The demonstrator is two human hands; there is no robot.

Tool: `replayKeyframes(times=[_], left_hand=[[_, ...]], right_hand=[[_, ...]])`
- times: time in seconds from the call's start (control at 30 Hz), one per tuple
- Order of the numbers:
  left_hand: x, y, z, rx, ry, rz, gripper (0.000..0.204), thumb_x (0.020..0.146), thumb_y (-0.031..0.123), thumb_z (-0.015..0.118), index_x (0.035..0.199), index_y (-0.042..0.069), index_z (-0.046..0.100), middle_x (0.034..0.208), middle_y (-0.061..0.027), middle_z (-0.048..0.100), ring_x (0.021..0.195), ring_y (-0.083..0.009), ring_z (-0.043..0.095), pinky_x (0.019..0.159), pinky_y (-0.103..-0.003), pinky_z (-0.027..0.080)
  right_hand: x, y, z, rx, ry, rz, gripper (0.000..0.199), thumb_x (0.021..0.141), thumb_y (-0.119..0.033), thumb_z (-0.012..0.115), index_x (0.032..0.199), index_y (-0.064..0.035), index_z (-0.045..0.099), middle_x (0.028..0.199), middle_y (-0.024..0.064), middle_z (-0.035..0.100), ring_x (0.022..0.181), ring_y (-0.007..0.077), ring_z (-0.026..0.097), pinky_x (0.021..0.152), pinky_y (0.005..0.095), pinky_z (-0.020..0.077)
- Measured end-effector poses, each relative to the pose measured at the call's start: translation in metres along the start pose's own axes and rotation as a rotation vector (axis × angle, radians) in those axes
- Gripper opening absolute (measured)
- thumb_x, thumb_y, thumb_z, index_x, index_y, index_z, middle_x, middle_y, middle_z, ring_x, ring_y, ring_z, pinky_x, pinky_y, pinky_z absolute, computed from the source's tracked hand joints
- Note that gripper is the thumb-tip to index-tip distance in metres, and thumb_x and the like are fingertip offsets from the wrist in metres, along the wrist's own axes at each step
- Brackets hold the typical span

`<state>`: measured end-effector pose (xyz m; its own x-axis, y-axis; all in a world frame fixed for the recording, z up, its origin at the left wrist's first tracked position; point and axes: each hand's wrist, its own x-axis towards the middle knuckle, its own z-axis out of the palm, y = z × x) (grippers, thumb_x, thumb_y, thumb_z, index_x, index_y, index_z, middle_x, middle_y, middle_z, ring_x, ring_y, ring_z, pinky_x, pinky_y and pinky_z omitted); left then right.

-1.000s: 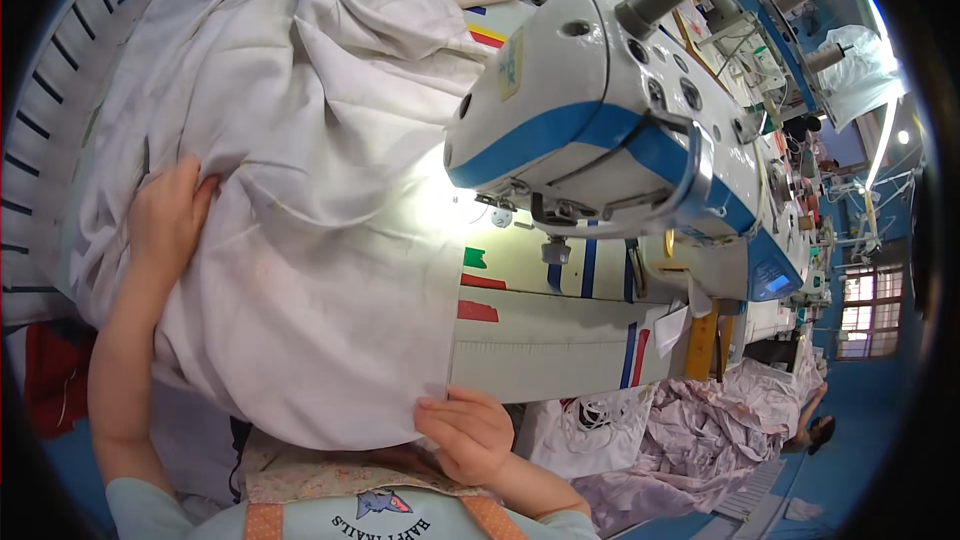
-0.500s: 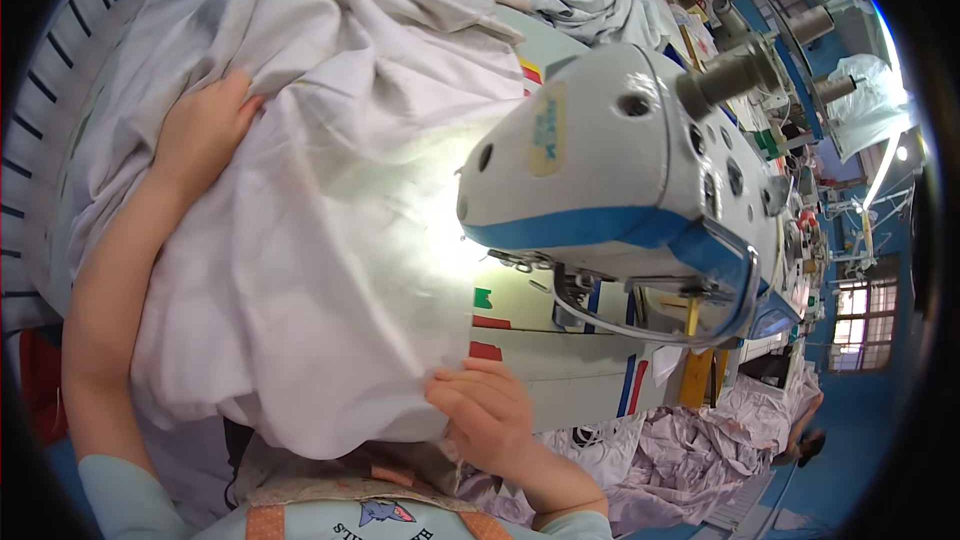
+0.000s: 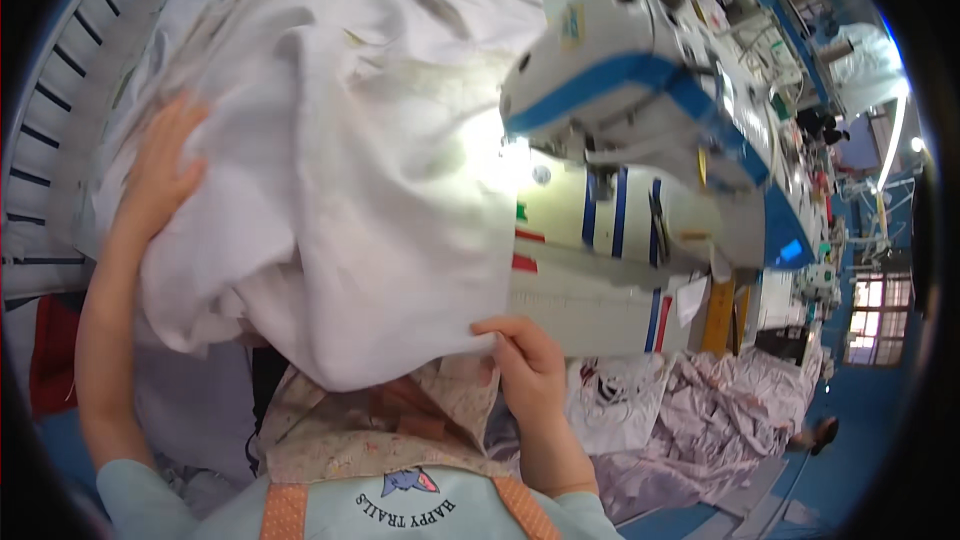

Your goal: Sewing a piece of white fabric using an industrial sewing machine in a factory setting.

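Observation:
A large white cloth (image 3: 410,270) spreads over the sewing table in loose folds and hangs over its near edge. My left hand (image 3: 165,165) lies on the cloth's left side, fingers stretched out and slightly blurred. At the near right corner, my right hand (image 3: 530,360) pinches the cloth's edge between thumb and fingers. The white and blue sewing machine head (image 3: 610,70) stands beyond the right hand, its lamp glaring over the cloth's right edge. Glare and blur hide the needle area.
Striped tape marks the machine bed (image 3: 590,310), where dark snips (image 3: 656,220) lie. A yellow block (image 3: 718,315) sits at its right end. Crumpled pale pink cloth (image 3: 700,400) is heaped at the lower right. A slatted rail (image 3: 50,140) curves along the left; more machines line the right.
The left hand has let go of a fold, drawn nearer and left, and opened out. The cloth has shifted toward me. The machine now appears higher and further right in the view.

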<state>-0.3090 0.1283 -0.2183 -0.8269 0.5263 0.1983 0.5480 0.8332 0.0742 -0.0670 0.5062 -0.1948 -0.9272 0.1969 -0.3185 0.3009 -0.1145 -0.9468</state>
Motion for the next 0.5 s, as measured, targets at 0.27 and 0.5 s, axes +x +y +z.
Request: replayKeyframes(times=[0.27, 0.5], left_hand=[[-0.068, 0.0, -0.027, 0.087, 0.097, -0.296, 0.048, 0.081, 0.012, 0.06, 0.128, 0.007, 0.051, 0.137, -0.0151, 0.043, 0.13, -0.0319, 0.036, 0.107, -0.039, 0.03], [-0.112, 0.182, -0.03, -0.361, 0.25, 0.331, 0.043, 0.066, 0.014, 0.072, 0.107, 0.007, 0.061, 0.113, -0.0102, 0.058, 0.109, -0.0332, 0.053, 0.101, -0.049, 0.035]], right_hand=[[-0.037, 0.052, 0.016, 0.145, -0.001, 0.004, 0.014, 0.09, 0.0, 0.053, 0.101, 0.0016, 0.062, 0.084, 0.004, 0.062, 0.065, 0.01, 0.059, 0.059, 0.022, 0.0471], [-0.067, 0.068, 0.015, 0.224, 0.018, -0.038, 0.019, 0.084, 0.007, 0.054, 0.101, 0.0028, 0.059, 0.086, 0.0084, 0.064, 0.071, 0.0146, 0.062, 0.066, 0.0271, 0.0522]])
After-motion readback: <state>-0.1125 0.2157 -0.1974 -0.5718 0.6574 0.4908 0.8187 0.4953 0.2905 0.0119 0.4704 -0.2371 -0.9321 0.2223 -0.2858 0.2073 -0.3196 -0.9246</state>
